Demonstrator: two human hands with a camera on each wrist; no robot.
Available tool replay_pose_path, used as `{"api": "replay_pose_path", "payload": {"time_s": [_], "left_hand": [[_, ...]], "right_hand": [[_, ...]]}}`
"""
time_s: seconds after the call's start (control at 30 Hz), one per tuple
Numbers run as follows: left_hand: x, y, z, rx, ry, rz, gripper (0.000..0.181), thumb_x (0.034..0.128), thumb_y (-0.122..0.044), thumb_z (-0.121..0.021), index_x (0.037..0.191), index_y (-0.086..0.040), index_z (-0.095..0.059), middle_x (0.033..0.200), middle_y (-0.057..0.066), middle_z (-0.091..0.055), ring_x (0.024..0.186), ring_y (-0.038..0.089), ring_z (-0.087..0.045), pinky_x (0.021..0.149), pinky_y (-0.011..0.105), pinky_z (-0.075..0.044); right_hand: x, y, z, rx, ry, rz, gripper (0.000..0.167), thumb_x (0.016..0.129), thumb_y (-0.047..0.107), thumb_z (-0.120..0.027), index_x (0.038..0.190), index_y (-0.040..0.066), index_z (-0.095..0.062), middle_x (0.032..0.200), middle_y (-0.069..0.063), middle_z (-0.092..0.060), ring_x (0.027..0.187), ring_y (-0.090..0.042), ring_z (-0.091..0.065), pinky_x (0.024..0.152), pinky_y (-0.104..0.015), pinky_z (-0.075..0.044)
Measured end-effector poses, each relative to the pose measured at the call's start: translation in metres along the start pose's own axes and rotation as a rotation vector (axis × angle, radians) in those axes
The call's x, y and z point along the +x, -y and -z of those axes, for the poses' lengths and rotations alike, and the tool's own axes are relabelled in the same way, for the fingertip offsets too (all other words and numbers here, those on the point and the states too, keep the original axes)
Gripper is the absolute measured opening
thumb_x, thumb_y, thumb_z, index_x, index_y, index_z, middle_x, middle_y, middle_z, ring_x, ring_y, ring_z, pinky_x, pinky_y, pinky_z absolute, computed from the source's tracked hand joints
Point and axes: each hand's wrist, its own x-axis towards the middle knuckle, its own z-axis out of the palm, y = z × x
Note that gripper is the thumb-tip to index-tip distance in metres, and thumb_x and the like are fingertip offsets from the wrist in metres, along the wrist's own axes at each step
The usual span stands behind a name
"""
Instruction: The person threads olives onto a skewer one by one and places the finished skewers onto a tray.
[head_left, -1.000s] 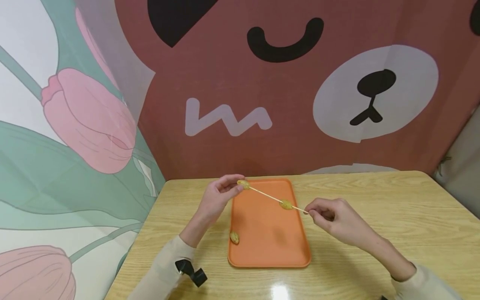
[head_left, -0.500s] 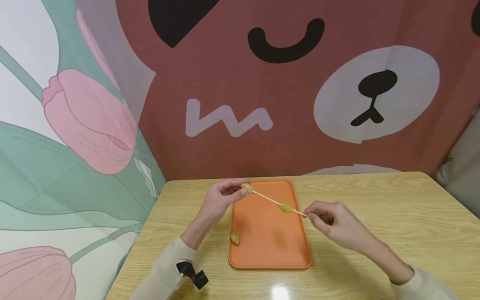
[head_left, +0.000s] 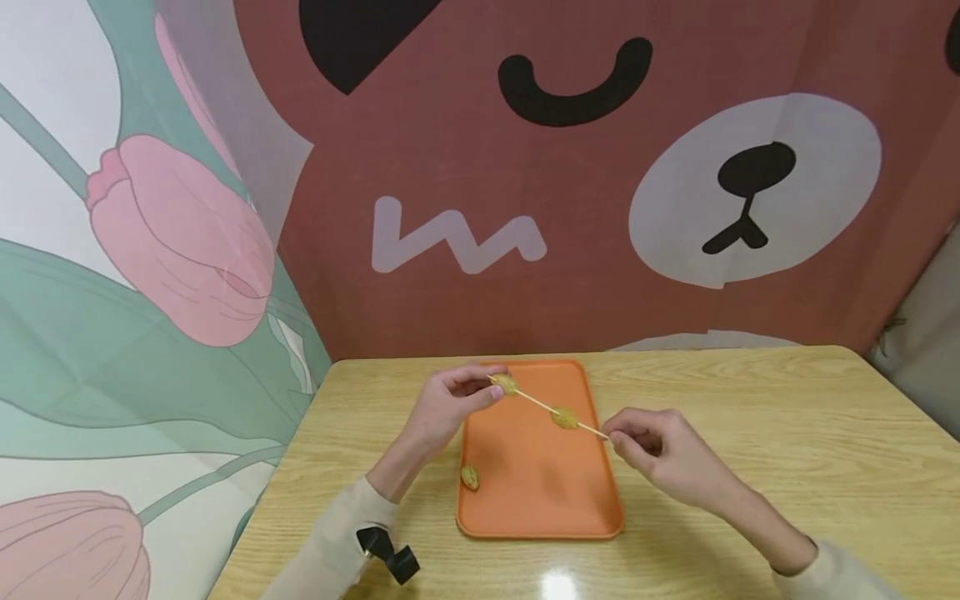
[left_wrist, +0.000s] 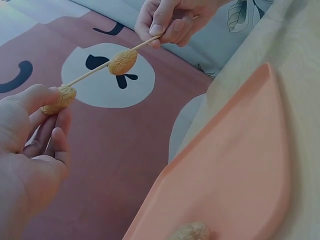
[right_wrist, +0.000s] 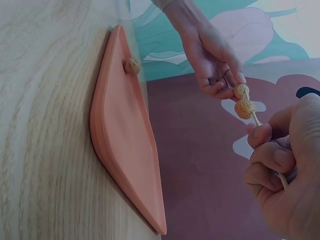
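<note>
My left hand [head_left: 442, 407] pinches a wrinkled, yellow-brown oval piece of food [left_wrist: 60, 100] between thumb and fingers; its exact kind is unclear. A thin wooden skewer [head_left: 537, 401] runs through this piece, with a short tip showing beyond it in the head view. Farther along the same skewer sits a second wrinkled oval piece [left_wrist: 123, 62], a gap apart from the first. My right hand [head_left: 660, 450] grips the skewer's other end with curled fingers. Both hands hold it aslant above an orange tray [head_left: 540, 508]. A third similar piece [head_left: 469, 477] lies at the tray's left edge.
The tray rests on a wood-grain table [head_left: 720, 383]. Behind the table hangs a cloth backdrop [head_left: 577, 300] with a bear and tulips printed on it. A black wrist mount [head_left: 388, 554] sits on the left sleeve.
My left hand has moved right and slightly down with its piece, which is now nearer the second piece. The skewer's tip has come into view beyond it. My right hand has lowered slightly.
</note>
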Motion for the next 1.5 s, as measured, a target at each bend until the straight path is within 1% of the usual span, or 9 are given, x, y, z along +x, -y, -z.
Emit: {"api": "replay_pose_path", "payload": {"time_s": [0.2, 0.33, 0.47, 0.87, 1.03, 1.13, 1.3, 1.4, 1.5], "left_hand": [[-0.001, 0.004, -0.005, -0.054, -0.013, 0.006, 0.030, 0.0936, -0.012, -0.077, 0.120, 0.000, -0.073, 0.125, 0.015, -0.068, 0.107, 0.029, -0.066, 0.093, 0.043, -0.054], [-0.001, 0.007, -0.007, -0.054, -0.018, 0.027, 0.025, 0.0934, -0.013, -0.077, 0.113, 0.001, -0.075, 0.127, 0.014, -0.068, 0.109, 0.032, -0.066, 0.094, 0.041, -0.054], [-0.001, 0.009, -0.009, -0.061, -0.013, 0.038, 0.023, 0.0934, -0.013, -0.077, 0.110, 0.002, -0.075, 0.130, 0.017, -0.066, 0.112, 0.032, -0.066, 0.094, 0.041, -0.053], [-0.004, 0.013, -0.018, -0.079, 0.012, 0.112, 0.022, 0.0931, -0.014, -0.078, 0.110, 0.000, -0.075, 0.131, 0.016, -0.066, 0.112, 0.029, -0.067, 0.095, 0.039, -0.053], [-0.005, 0.016, -0.021, -0.080, 0.030, 0.122, 0.022, 0.0931, -0.015, -0.078, 0.110, 0.000, -0.075, 0.131, 0.014, -0.066, 0.113, 0.029, -0.066, 0.096, 0.039, -0.052], [-0.003, 0.018, -0.022, -0.081, 0.058, 0.130, 0.026, 0.0946, -0.016, -0.076, 0.115, -0.001, -0.072, 0.133, 0.014, -0.064, 0.115, 0.030, -0.065, 0.098, 0.040, -0.051], [0.000, 0.021, -0.020, -0.149, 0.090, 0.229, 0.035, 0.0972, -0.018, -0.073, 0.129, -0.004, -0.067, 0.133, 0.012, -0.062, 0.118, 0.029, -0.062, 0.106, 0.047, -0.044], [0.001, 0.021, -0.014, -0.187, 0.074, 0.279, 0.036, 0.0987, -0.018, -0.071, 0.132, -0.006, -0.066, 0.131, 0.012, -0.063, 0.116, 0.027, -0.062, 0.104, 0.045, -0.045], [0.003, 0.018, -0.008, -0.216, 0.022, 0.276, 0.034, 0.1004, -0.016, -0.069, 0.132, -0.004, -0.065, 0.131, 0.013, -0.063, 0.112, 0.027, -0.062, 0.097, 0.037, -0.049]], "right_hand": [[0.000, 0.000, -0.002, 0.011, 0.001, -0.010, 0.021, 0.101, -0.001, -0.061, 0.102, 0.016, -0.073, 0.062, 0.012, -0.049, 0.048, 0.000, -0.035, 0.039, -0.022, -0.033], [0.000, 0.000, -0.003, 0.034, 0.001, -0.026, 0.020, 0.102, 0.000, -0.061, 0.102, 0.015, -0.073, 0.062, 0.011, -0.048, 0.047, -0.002, -0.034, 0.038, -0.023, -0.033], [-0.001, -0.001, -0.004, 0.058, 0.006, -0.043, 0.019, 0.103, 0.001, -0.060, 0.102, 0.014, -0.074, 0.061, 0.010, -0.048, 0.046, -0.003, -0.034, 0.038, -0.023, -0.033], [-0.001, -0.001, -0.010, 0.122, 0.017, -0.102, 0.015, 0.104, 0.006, -0.060, 0.101, 0.013, -0.073, 0.060, 0.008, -0.046, 0.046, -0.005, -0.032, 0.037, -0.025, -0.031], [-0.002, 0.000, -0.012, 0.114, 0.010, -0.098, 0.015, 0.103, 0.006, -0.060, 0.099, 0.014, -0.073, 0.060, 0.009, -0.046, 0.046, -0.004, -0.032, 0.037, -0.024, -0.030], [-0.001, 0.001, -0.012, 0.088, -0.005, -0.090, 0.016, 0.103, 0.005, -0.060, 0.099, 0.015, -0.073, 0.059, 0.010, -0.044, 0.046, -0.003, -0.031, 0.037, -0.024, -0.030], [0.000, 0.000, -0.014, 0.023, -0.035, -0.087, 0.016, 0.103, 0.006, -0.062, 0.098, 0.017, -0.073, 0.059, 0.011, -0.046, 0.047, 0.000, -0.032, 0.038, -0.022, -0.030], [0.000, -0.003, -0.015, -0.005, -0.049, -0.086, 0.017, 0.103, 0.005, -0.062, 0.098, 0.017, -0.073, 0.060, 0.010, -0.048, 0.047, 0.001, -0.033, 0.037, -0.022, -0.030], [0.001, -0.005, -0.012, -0.033, -0.072, -0.084, 0.018, 0.102, 0.003, -0.062, 0.097, 0.016, -0.073, 0.061, 0.007, -0.051, 0.046, 0.001, -0.034, 0.037, -0.022, -0.031]]}}
